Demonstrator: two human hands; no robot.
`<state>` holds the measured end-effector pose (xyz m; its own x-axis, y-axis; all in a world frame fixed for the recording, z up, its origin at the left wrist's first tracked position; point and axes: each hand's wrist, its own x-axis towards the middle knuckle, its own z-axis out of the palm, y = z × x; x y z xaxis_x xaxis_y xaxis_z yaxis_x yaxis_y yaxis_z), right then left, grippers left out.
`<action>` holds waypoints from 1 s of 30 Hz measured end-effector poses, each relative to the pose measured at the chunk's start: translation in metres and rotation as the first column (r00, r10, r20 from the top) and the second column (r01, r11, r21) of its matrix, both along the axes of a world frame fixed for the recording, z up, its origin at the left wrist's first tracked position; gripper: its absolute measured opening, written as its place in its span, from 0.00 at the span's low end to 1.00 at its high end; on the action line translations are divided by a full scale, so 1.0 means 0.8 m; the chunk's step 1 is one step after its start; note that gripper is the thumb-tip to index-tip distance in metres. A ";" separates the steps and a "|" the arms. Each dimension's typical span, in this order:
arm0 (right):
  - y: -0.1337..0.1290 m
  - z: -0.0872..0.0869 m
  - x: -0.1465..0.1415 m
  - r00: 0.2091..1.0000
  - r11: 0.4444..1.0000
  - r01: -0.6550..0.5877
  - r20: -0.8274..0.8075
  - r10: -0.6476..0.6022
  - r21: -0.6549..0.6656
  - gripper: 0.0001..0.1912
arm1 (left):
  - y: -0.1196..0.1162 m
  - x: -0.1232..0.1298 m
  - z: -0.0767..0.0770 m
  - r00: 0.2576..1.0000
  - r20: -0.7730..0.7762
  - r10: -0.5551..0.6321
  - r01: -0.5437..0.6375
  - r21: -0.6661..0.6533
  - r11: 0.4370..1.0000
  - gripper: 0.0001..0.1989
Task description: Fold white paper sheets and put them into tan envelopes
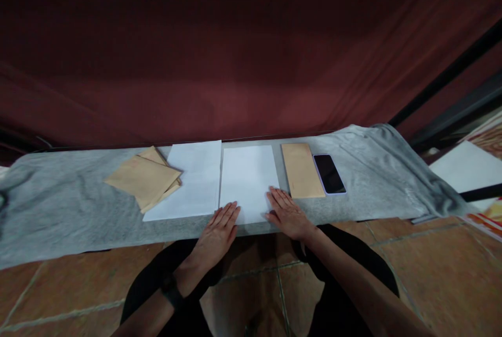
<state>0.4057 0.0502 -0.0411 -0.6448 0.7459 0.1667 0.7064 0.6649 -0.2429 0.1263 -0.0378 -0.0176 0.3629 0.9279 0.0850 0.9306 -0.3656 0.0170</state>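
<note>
A white sheet of paper lies flat in front of me on the grey cloth. At its near left corner rests my left hand, fingers stretched out and holding nothing. My right hand lies flat across the sheet's near right edge, its fingers extended. Just left of this sheet are more white sheets, partly under a loose pile of brown envelopes. Beyond my right hand, another brown envelope lies straight on the cloth, with a phone in a pale purple case beside it, its screen dark.
The grey cloth covers a long narrow surface. Behind it hangs a dark red fabric. Black bars and papers are at the far right. Below is a tiled floor; my knees are close to the near edge.
</note>
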 end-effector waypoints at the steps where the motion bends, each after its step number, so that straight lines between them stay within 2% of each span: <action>1: 0.001 0.002 0.003 1.000 1.000 -0.006 0.006 0.006 -0.012 0.34 | 0.002 -0.001 0.000 1.000 -0.015 -0.004 0.004 -0.001 1.000 0.26; 5: 0.002 0.006 0.009 1.000 0.999 0.002 0.017 -0.001 -0.048 0.34 | 0.007 -0.003 0.002 0.991 -0.117 -0.059 0.056 -0.036 0.998 0.29; 9: 0.002 0.012 0.013 1.000 0.993 -0.020 0.014 0.022 -0.118 0.34 | 0.012 -0.004 0.009 0.988 -0.146 -0.051 0.045 -0.043 0.998 0.31; 14: 0.010 0.035 0.034 0.991 0.947 -0.130 -0.014 0.132 -0.295 0.41 | 0.017 -0.010 0.029 0.999 0.003 -0.040 0.040 0.006 0.999 0.22; 16: 0.016 0.046 0.042 0.986 0.936 -0.163 -0.068 0.149 -0.312 0.40 | 0.015 -0.010 0.041 0.993 0.114 -0.044 0.040 0.038 0.998 0.18; 18: 0.022 0.056 0.048 0.985 0.939 -0.151 -0.132 0.115 -0.310 0.37 | 0.011 -0.009 0.056 0.965 0.253 -0.063 0.051 0.053 0.997 0.18; 21: 0.029 0.066 0.054 0.975 0.944 -0.119 -0.217 0.051 -0.308 0.32 | 0.003 -0.005 0.076 0.880 0.473 -0.043 0.041 0.016 0.999 0.17; 24: 0.034 0.069 0.055 0.952 0.945 -0.116 -0.305 0.018 -0.305 0.24 | -0.001 -0.005 0.088 0.757 0.649 0.069 -0.005 -0.099 0.995 0.15; 27: 0.037 0.070 0.050 0.919 0.940 -0.083 -0.389 -0.056 -0.331 0.13 | 0.007 -0.012 0.089 0.622 0.746 0.238 -0.130 -0.202 0.971 0.18; 30: 0.042 0.068 0.042 0.889 0.922 -0.004 -0.423 -0.174 -0.388 0.14 | 0.029 -0.020 0.080 0.484 0.800 0.354 -0.244 -0.265 0.933 0.25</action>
